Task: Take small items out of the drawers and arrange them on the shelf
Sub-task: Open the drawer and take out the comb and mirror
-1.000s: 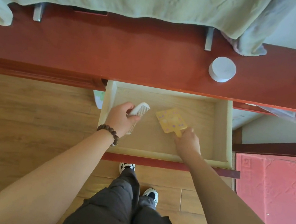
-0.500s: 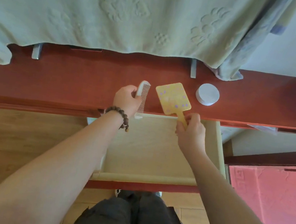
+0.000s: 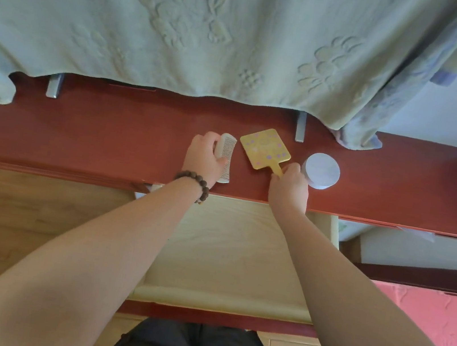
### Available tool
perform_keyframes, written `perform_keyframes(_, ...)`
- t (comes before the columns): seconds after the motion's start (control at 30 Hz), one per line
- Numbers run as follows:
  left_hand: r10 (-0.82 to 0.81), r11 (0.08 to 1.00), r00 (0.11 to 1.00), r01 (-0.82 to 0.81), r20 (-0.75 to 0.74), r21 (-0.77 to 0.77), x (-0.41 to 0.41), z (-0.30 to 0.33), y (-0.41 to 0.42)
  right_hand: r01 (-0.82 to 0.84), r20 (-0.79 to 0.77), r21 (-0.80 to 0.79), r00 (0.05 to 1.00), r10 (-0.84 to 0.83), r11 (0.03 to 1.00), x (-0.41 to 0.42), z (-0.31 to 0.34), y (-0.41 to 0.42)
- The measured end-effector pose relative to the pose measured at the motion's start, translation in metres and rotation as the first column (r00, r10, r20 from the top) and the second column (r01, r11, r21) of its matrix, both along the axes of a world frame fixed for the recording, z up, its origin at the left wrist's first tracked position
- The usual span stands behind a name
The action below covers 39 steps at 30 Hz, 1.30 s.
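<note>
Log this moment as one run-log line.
left hand: grips comb on shelf | right hand: pinches yellow mirror handle | drawer: open | white jar: right of mirror

No legible text, label, brand, number or sign anywhere in view.

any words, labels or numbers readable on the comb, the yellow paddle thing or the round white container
None can be read.
White comb, gripped by the left hand: no text visible.
Yellow hand mirror, handle pinched by the right hand: only purple dots and a pale central motif, too blurred to tell whether it is lettering.
Round white container: plain lid, no label.
</note>
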<state>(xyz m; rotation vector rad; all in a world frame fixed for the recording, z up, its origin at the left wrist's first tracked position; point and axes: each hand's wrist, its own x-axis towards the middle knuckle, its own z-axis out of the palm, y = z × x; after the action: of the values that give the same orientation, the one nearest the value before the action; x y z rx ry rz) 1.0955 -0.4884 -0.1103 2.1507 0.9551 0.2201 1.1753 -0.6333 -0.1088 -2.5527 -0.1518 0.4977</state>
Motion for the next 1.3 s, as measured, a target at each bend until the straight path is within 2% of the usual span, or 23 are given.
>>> perform_keyframes(0.13,-0.215,0.974,0.973,0.220,-0.080,0.062,-0.010,-0.004,-0.012,-0.044,0.076,-0.015,0.996,0.045,0.999,0.000,-0.011,-0.004)
perform_keyframes(0.23,-0.315,0.937,0.930,0.336,-0.190,0.095,-0.014,-0.008,-0.019,-0.070,0.120,-0.016,0.990,0.071,0.997,0.001,-0.015,-0.005)
perform_keyframes(0.43,-0.334,0.909,0.885,0.393,-0.323,0.138,-0.012,-0.012,-0.028,-0.135,0.199,-0.072,0.969,0.147,0.988,0.000,-0.020,-0.007)
perform_keyframes(0.57,-0.348,0.888,0.852,0.433,-0.390,0.154,-0.018,-0.010,-0.029,-0.164,0.183,-0.105,0.966,0.181,0.981,-0.004,-0.018,-0.010)
perform_keyframes(0.7,-0.332,0.881,0.863,0.428,-0.381,0.202,-0.038,-0.004,-0.034,-0.207,0.128,-0.044,0.969,0.211,0.977,-0.016,-0.007,-0.021)
perform_keyframes(0.93,-0.362,0.826,0.858,0.477,-0.365,0.301,-0.099,0.001,-0.064,-0.255,0.190,0.010,0.950,0.248,0.967,-0.089,0.001,-0.066)
perform_keyframes(1.03,-0.395,0.795,0.828,0.525,-0.398,0.304,-0.132,0.001,-0.082,-0.293,0.202,-0.038,0.934,0.295,0.955,-0.129,-0.001,-0.093)
perform_keyframes(1.13,-0.380,0.802,0.838,0.510,-0.393,0.312,-0.168,0.001,-0.104,-0.344,0.244,-0.119,0.899,0.363,0.931,-0.165,-0.009,-0.126)
perform_keyframes(1.3,-0.338,0.801,0.823,0.506,-0.456,0.319,-0.222,-0.015,-0.151,-0.460,0.165,-0.224,0.851,0.499,0.859,-0.207,-0.028,-0.172)
